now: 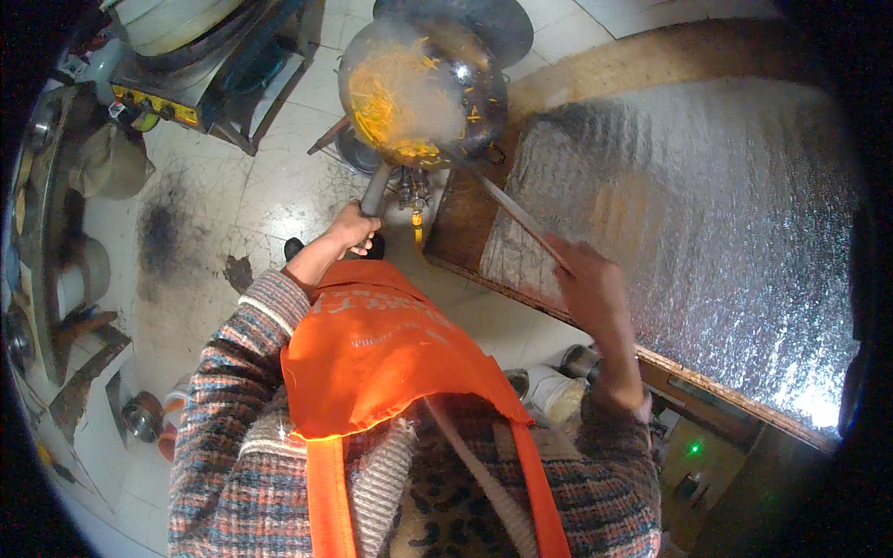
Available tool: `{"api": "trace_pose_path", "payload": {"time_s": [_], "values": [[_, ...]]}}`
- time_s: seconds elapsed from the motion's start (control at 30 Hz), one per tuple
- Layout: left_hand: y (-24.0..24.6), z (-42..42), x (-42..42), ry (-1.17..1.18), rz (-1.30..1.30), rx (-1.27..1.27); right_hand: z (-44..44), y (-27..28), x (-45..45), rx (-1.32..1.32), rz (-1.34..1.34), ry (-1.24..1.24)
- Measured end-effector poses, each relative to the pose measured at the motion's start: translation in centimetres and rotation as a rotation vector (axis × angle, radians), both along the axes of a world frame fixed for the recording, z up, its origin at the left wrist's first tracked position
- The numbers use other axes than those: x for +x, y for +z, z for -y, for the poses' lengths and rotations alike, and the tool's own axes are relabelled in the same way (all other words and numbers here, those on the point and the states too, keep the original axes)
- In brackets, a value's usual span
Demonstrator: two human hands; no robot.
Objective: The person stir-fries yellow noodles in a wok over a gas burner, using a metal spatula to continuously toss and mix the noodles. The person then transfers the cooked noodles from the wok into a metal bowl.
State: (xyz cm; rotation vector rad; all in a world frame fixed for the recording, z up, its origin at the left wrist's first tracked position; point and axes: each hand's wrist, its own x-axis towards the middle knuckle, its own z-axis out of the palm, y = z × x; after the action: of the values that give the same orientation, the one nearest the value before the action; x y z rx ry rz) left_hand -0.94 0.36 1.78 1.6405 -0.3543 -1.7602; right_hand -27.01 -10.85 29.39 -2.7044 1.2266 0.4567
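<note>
A dark wok sits over a burner stand at the top middle of the view. Yellow-orange shredded food lies mostly on its left side, partly veiled by steam. My left hand is closed around the wok's grey handle. In my right hand is the long handle of a cooking utensil, which slants up and left to the wok's near right rim. Steam and the rim hide the utensil's head, so its kind is unclear. A few shreds cling to the wok's right wall.
To the right is a large table covered with silvery foil. A stove with yellow control panel carries a big pot at upper left. A yellow gas hose runs down from the burner valve. A white bucket stands below the table edge.
</note>
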Motion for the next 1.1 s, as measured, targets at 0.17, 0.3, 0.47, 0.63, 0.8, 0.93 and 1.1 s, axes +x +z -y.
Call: {"api": "trace_pose_path", "payload": {"time_s": [0.17,0.3,0.47,0.63,0.8,0.93,1.1], "values": [[0.0,0.0,0.0,0.009,-0.001,0.006,2.6,-10.5,2.1,-0.064,0.164,-0.055],[0.0,0.0,0.1,0.000,-0.002,-0.025,2.3,-13.2,-4.9,0.183,0.487,-0.332],[-0.1,-0.1,0.1,-0.020,-0.031,-0.024,-3.6,-28.0,-6.9,0.139,0.269,-0.456],[-0.2,0.0,0.2,0.025,-0.012,-0.001,-6.1,-37.0,-7.4,0.244,0.617,-0.714],[-0.3,0.0,0.2,0.003,0.008,0.000,-6.3,-37.5,-7.6,0.240,0.671,-0.648],[-0.3,0.3,0.3,0.011,0.050,0.023,-4.6,-33.7,-7.6,0.159,0.298,-0.563],[-0.4,0.3,0.3,0.027,-0.002,0.016,0.7,-18.0,-7.8,-0.045,0.315,-0.516]]}}
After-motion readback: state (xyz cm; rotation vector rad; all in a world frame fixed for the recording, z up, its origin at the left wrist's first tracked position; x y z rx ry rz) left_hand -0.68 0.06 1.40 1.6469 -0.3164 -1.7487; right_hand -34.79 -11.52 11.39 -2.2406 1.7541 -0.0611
